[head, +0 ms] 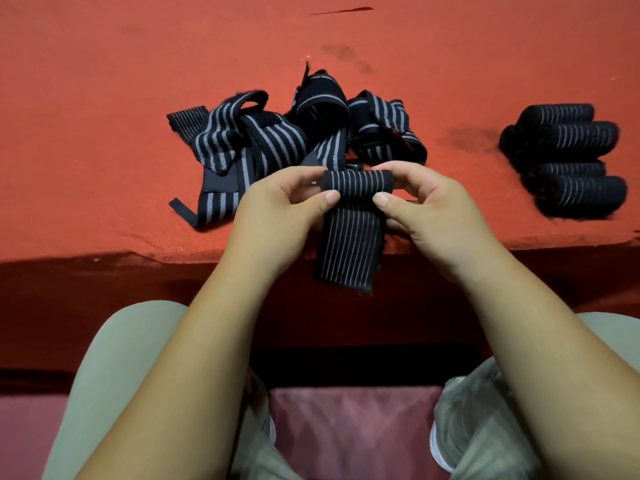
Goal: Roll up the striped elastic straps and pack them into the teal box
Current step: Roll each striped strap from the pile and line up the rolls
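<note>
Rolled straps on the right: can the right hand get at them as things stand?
Probably not yet: the right hand and left hand both pinch the half-rolled strap. Once freed, likely yes; only bare red surface lies between it and the rolled straps.

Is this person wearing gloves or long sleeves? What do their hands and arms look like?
No gloves: the left hand and right hand are bare, with short, trimmed nails and no rings. Both forearms are bare too; no sleeves, watch or bracelets show.
</note>
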{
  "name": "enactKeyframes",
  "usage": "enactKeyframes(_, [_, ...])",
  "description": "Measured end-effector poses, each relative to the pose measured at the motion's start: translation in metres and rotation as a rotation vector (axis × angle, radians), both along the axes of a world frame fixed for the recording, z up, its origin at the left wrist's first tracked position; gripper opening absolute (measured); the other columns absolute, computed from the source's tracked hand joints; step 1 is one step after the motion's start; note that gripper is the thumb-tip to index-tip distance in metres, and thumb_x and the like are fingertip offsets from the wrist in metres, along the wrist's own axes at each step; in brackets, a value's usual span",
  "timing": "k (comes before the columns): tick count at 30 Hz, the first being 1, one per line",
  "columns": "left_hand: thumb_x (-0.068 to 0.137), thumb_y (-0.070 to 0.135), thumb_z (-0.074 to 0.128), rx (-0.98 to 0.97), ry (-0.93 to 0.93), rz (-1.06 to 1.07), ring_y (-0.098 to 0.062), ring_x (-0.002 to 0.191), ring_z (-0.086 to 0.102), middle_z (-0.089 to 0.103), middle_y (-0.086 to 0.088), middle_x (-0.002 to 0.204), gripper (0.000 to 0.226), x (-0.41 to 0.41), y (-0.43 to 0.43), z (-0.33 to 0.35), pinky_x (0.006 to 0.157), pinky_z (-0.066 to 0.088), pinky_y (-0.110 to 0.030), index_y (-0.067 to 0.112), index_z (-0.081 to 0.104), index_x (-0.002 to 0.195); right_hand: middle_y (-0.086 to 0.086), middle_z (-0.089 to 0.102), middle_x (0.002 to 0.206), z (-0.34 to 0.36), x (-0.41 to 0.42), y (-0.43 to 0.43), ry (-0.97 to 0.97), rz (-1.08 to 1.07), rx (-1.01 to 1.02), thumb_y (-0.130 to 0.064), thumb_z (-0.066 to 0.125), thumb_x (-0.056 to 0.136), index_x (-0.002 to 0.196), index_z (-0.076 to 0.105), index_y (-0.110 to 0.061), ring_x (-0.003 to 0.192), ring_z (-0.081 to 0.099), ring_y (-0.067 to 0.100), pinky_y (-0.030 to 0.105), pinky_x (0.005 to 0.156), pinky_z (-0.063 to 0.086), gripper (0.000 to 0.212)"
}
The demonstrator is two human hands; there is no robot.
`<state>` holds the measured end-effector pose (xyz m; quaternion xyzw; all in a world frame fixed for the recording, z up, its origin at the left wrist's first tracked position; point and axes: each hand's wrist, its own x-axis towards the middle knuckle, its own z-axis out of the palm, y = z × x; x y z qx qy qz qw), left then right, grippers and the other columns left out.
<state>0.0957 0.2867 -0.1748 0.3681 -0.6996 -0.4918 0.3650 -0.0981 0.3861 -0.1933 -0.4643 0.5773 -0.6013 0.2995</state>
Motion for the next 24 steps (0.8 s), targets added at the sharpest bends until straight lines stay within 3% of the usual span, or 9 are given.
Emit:
enactKeyframes(5, [0.099, 0.009, 0.077, 0.174, 0.065, -0.087, -0.026, 0.11, 0.079, 0.082, -0.009, 0.113, 0.036, 0.003, 0.001, 0.003, 0.088, 0.064, -0.029, 0.01, 0.073, 0.134, -0.004, 0.074, 0.122, 0.0019, -0.0004, -0.0009, -0.004, 0.018, -0.004, 0.01, 0.066, 0.098, 0.13, 0.066, -0.013, 0.091, 0.075, 0.012, 0.034, 0.091, 0.063, 0.04])
enactKeyframes(9, [0.101, 0.01, 0.074, 0.239, 0.13, -0.152, -0.017, 0.109, 0.079, 0.082, -0.007, 0.114, 0.029, 0.0037, 0.0036, 0.0059, 0.092, 0.064, -0.028, 0.011, 0.074, 0.13, 0.003, 0.073, 0.129, 0.0036, 0.0007, -0.0003, 0.002, 0.018, -0.01, 0.016, 0.065, 0.093, 0.13, 0.063, -0.01, 0.096, 0.076, 0.018, 0.037, 0.092, 0.064, 0.045])
enactKeyframes(12, [0.1, 0.013, 0.076, 0.219, 0.147, -0.115, -0.02, 0.113, 0.078, 0.081, -0.007, 0.114, 0.03, 0.0034, 0.0003, 0.002, 0.099, 0.063, -0.037, 0.018, 0.075, 0.129, 0.001, 0.073, 0.127, 0.0053, 0.0005, 0.0009, 0.024, 0.028, -0.002, 0.012, 0.069, 0.093, 0.13, 0.066, -0.017, 0.095, 0.075, 0.016, 0.038, 0.094, 0.062, 0.047])
enactKeyframes(16, [0.099, 0.01, 0.077, 0.195, 0.165, -0.104, -0.026, 0.117, 0.076, 0.079, -0.006, 0.112, 0.03, 0.0048, -0.0037, -0.0018, 0.105, 0.061, -0.047, 0.026, 0.077, 0.125, 0.0, 0.074, 0.127, 0.0076, -0.0007, 0.0034, 0.059, 0.043, -0.016, -0.011, 0.076, 0.098, 0.135, 0.069, -0.035, 0.11, 0.076, 0.017, 0.036, 0.098, 0.061, 0.044])
enactKeyframes(20, [0.099, 0.0, 0.072, 0.195, 0.207, -0.144, -0.03, 0.117, 0.076, 0.08, -0.01, 0.117, 0.035, 0.0032, -0.0024, -0.0018, 0.104, 0.061, -0.049, 0.018, 0.072, 0.129, -0.004, 0.078, 0.118, 0.005, 0.0016, 0.0, -0.02, -0.002, -0.039, -0.012, 0.073, 0.101, 0.135, 0.07, -0.02, 0.111, 0.073, 0.009, 0.033, 0.098, 0.059, 0.034])
enactKeyframes(24, [0.098, 0.004, 0.076, 0.22, 0.189, -0.138, -0.026, 0.114, 0.078, 0.079, -0.014, 0.118, 0.033, 0.0026, -0.0013, -0.0016, 0.101, 0.063, -0.043, 0.012, 0.072, 0.129, 0.009, 0.077, 0.121, 0.0038, -0.0012, -0.0008, -0.019, 0.006, -0.055, -0.003, 0.07, 0.101, 0.128, 0.07, -0.017, 0.11, 0.074, 0.017, 0.039, 0.098, 0.061, 0.03])
